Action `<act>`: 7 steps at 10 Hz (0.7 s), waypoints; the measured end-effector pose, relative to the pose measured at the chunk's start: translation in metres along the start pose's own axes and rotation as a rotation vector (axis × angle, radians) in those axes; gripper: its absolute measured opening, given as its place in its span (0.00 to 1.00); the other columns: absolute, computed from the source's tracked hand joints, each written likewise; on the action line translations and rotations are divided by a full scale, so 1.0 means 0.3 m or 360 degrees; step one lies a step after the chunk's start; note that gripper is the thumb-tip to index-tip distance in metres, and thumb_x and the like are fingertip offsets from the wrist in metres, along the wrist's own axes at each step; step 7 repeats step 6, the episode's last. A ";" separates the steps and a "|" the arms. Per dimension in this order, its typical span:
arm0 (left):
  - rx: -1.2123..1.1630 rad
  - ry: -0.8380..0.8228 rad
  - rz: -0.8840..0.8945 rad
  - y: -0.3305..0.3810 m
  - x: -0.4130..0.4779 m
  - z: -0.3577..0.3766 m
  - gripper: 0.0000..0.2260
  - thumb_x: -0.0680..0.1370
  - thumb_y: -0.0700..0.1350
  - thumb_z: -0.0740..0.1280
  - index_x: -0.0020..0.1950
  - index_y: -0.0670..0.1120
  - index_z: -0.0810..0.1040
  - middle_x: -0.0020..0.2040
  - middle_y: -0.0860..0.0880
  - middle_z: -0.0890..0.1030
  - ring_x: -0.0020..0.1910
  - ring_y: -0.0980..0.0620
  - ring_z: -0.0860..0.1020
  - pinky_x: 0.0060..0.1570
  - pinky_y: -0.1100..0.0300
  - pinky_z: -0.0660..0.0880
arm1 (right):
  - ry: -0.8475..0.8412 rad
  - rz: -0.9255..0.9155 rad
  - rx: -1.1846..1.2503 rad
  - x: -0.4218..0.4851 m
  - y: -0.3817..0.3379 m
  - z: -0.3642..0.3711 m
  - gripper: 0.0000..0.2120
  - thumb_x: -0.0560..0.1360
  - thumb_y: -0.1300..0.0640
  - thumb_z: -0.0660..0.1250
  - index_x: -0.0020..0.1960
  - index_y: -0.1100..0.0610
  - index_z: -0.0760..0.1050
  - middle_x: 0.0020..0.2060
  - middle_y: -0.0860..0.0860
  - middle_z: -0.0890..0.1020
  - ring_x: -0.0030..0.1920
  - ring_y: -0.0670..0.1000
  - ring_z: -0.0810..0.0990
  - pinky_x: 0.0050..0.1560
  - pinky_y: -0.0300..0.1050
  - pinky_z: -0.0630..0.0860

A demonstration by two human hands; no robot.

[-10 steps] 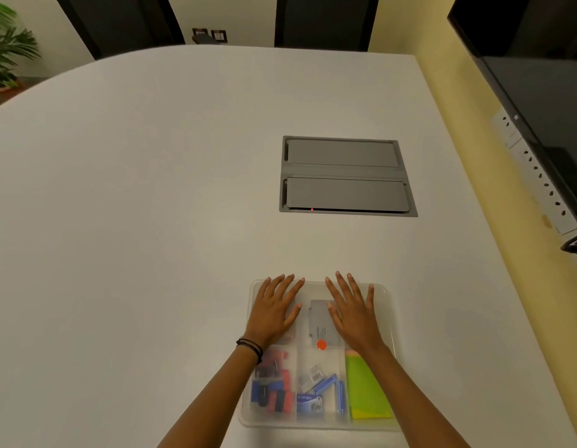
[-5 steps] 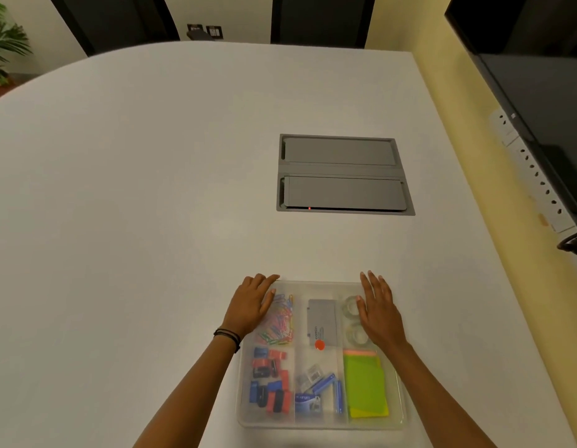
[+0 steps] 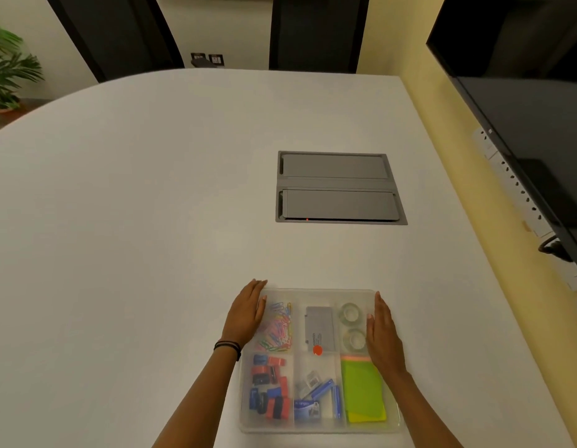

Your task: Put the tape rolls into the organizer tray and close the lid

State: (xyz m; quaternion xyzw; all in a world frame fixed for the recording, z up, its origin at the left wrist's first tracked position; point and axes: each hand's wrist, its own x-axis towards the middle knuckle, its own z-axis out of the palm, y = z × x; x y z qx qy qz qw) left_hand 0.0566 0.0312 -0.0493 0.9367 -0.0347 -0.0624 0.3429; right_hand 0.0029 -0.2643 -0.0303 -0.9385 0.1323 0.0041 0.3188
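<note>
A: What sits furthest left?
B: A potted plant (image 3: 7, 69) off the edge of the white desk (image 3: 135, 221). On the desk itself, the first thing is the left hand (image 3: 245, 313), a dark band (image 3: 228, 347) on its wrist.

A: And its grip?
B: Spread flat, fingers straight and together, palm down along the left edge of the organizer tray (image 3: 319, 428). It pinches nothing. The thumb lies over the corner by the coloured paper clips (image 3: 279, 326).

A: Is the tray covered?
B: A clear frosted lid (image 3: 316, 294) lies over it; everything inside shows hazily through the plastic. I cannot tell whether it is snapped fully shut.

A: Across the tray, then?
B: Far row: paper clips, then a grey flat box (image 3: 319, 328) with a red dot, then the tape rolls (image 3: 352, 326), two clear ones, one behind the other, in the far right compartment. Near row: red and blue clips (image 3: 269, 389), small blue and metal items (image 3: 316, 396), green and yellow sticky notes (image 3: 363, 392).

A: Where are the rolls relative to the hands?
B: Under the lid, just beside the right hand (image 3: 382, 336), to its inner side. The thumb reaches over the nearer roll's edge. They are well apart from the left hand.

A: The right grip?
B: Also spread flat, palm down on the tray's right edge, fingers together and pointing away, holding nothing.

A: Anything beyond?
B: A grey hatch (image 3: 340, 189) set in the desk farther back, and a dark screen (image 3: 539, 124) on the yellow wall at right.
</note>
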 end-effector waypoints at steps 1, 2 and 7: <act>0.0019 -0.0020 -0.0011 0.012 0.008 -0.005 0.17 0.83 0.46 0.55 0.72 0.46 0.66 0.72 0.46 0.70 0.72 0.48 0.66 0.72 0.56 0.60 | 0.0032 0.0042 0.0004 -0.013 -0.012 0.000 0.24 0.81 0.57 0.53 0.75 0.55 0.52 0.73 0.55 0.63 0.71 0.56 0.66 0.65 0.53 0.72; 0.0070 0.0011 0.0010 0.011 0.007 -0.003 0.17 0.82 0.45 0.56 0.71 0.45 0.67 0.70 0.45 0.71 0.71 0.47 0.68 0.71 0.55 0.62 | 0.0058 0.0048 0.0015 -0.013 -0.007 0.001 0.24 0.80 0.57 0.54 0.75 0.54 0.52 0.72 0.56 0.66 0.70 0.57 0.68 0.62 0.54 0.75; 0.0330 -0.0107 0.0146 0.098 0.094 -0.139 0.21 0.83 0.50 0.53 0.75 0.46 0.60 0.74 0.45 0.66 0.75 0.48 0.62 0.73 0.54 0.59 | 0.0110 -0.0031 0.0102 0.080 -0.063 -0.063 0.20 0.80 0.60 0.57 0.70 0.59 0.62 0.71 0.60 0.64 0.72 0.60 0.61 0.72 0.56 0.61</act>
